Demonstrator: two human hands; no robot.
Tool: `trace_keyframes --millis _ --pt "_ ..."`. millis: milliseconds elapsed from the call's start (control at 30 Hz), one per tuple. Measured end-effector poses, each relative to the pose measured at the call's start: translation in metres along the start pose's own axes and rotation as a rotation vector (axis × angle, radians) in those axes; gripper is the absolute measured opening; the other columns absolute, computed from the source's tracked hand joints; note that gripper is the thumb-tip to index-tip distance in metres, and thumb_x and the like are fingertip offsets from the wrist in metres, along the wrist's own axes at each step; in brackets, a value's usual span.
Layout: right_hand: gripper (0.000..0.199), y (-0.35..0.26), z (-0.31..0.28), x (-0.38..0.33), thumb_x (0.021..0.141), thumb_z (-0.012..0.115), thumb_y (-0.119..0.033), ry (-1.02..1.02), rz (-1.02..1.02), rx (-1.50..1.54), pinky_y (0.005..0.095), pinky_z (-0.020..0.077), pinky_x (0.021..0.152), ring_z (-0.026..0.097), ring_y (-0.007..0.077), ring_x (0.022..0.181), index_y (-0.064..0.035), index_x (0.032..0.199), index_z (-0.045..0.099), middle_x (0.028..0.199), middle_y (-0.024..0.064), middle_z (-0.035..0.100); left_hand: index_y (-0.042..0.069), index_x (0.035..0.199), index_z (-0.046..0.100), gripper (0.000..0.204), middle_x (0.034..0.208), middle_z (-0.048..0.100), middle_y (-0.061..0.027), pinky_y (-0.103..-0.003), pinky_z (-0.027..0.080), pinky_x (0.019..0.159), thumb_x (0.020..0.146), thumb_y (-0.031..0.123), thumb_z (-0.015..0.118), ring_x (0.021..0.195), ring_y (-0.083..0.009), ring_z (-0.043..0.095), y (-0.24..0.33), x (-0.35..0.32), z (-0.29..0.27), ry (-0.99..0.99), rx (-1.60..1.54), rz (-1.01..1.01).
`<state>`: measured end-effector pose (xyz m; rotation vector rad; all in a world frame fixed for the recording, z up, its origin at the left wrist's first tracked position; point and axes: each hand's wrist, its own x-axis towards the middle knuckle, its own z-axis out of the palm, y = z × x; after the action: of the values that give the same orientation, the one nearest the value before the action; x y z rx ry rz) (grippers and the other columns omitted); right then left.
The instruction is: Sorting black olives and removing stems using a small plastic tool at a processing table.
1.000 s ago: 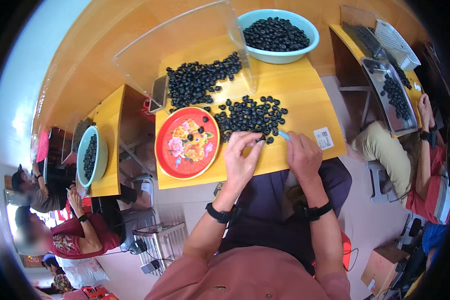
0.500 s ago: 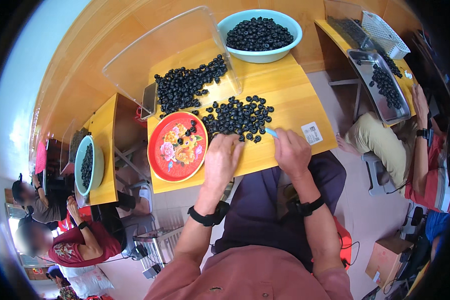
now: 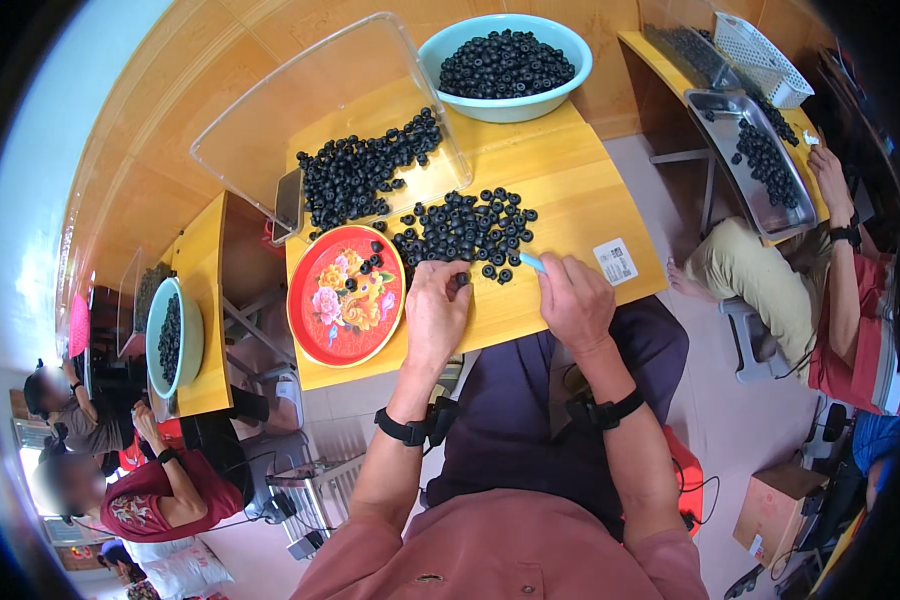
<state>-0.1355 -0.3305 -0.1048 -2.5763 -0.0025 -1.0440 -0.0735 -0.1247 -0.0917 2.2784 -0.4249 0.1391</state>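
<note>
Pinched between the thumb and fingers of my left hand is a small round black part with a hole in it. My right hand is closed around a thin tool with a light blue end; its other end is hidden in the fist. The two hands are apart, over the front of the yellow table. Just beyond them lies a loose pile of similar black parts. To the left of my left hand, a red flowered tray holds several black parts near its upper right side.
A clear plastic bin lies on its side with black parts spilling out. Behind stands a light blue basin full of them. Co-workers sit at tables left and right; one has a metal tray. A white label marks the table's right side.
My left hand has drawn back slightly from the pile and now shows a black part between its fingers. My right hand has shifted a little left with the tool.
</note>
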Motion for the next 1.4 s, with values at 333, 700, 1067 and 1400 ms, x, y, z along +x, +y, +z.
trace_keyframes --millis 333,700,1067,1400 --pt "0.010 0.000 -0.002 0.001 0.093 0.072 -0.015 -0.001 -0.004 -0.002 0.0407 0.0491 0.060 0.062 0.0259 0.068 -0.0084 0.101 0.070 0.076 0.0063 0.056 0.000 0.112 0.077 0.023 0.113 0.068 -0.0086 -0.028 0.058 0.078 0.089 -0.004 0.078 0.089 -0.0132 0.067 0.005 -0.005 0.010 0.086 -0.301 -0.060" --pt "0.011 -0.002 0.000 0.001 0.090 0.073 -0.014 0.008 0.007 -0.009 0.0404 0.0490 0.060 0.063 0.0258 0.068 -0.0087 0.099 0.070 0.076 0.0061 0.056 -0.001 0.112 0.076 0.024 0.117 0.064 -0.0067 -0.024 0.058 0.082 0.090 -0.008 0.079 0.094 -0.0103 0.067 0.016 0.005 0.047 0.120 -0.702 -0.059" --pt "0.016 0.002 0.000 -0.001 0.088 0.076 -0.012 -0.023 -0.068 0.057 0.0418 0.0470 0.058 0.061 0.0280 0.065 -0.0085 0.103 0.071 0.074 0.0079 0.054 0.001 0.118 0.076 0.034 0.105 0.070 -0.0085 -0.028 0.058 0.078 0.086 -0.005 0.082 0.085 -0.0136 0.068 0.020 0.006 0.046 0.107 -0.517 -0.061" --pt "0.007 0.001 -0.002 0.001 0.091 0.073 -0.014 -0.052 -0.094 0.010 0.0390 0.0492 0.058 0.062 0.0240 0.065 -0.0085 0.096 0.070 0.073 0.0055 0.054 0.002 0.120 0.075 0.036 0.102 0.068 -0.0060 -0.026 0.056 0.079 0.085 -0.007 0.081 0.086 -0.0120 0.066 0.023 0.005 0.042 0.089 -0.405 0.013"
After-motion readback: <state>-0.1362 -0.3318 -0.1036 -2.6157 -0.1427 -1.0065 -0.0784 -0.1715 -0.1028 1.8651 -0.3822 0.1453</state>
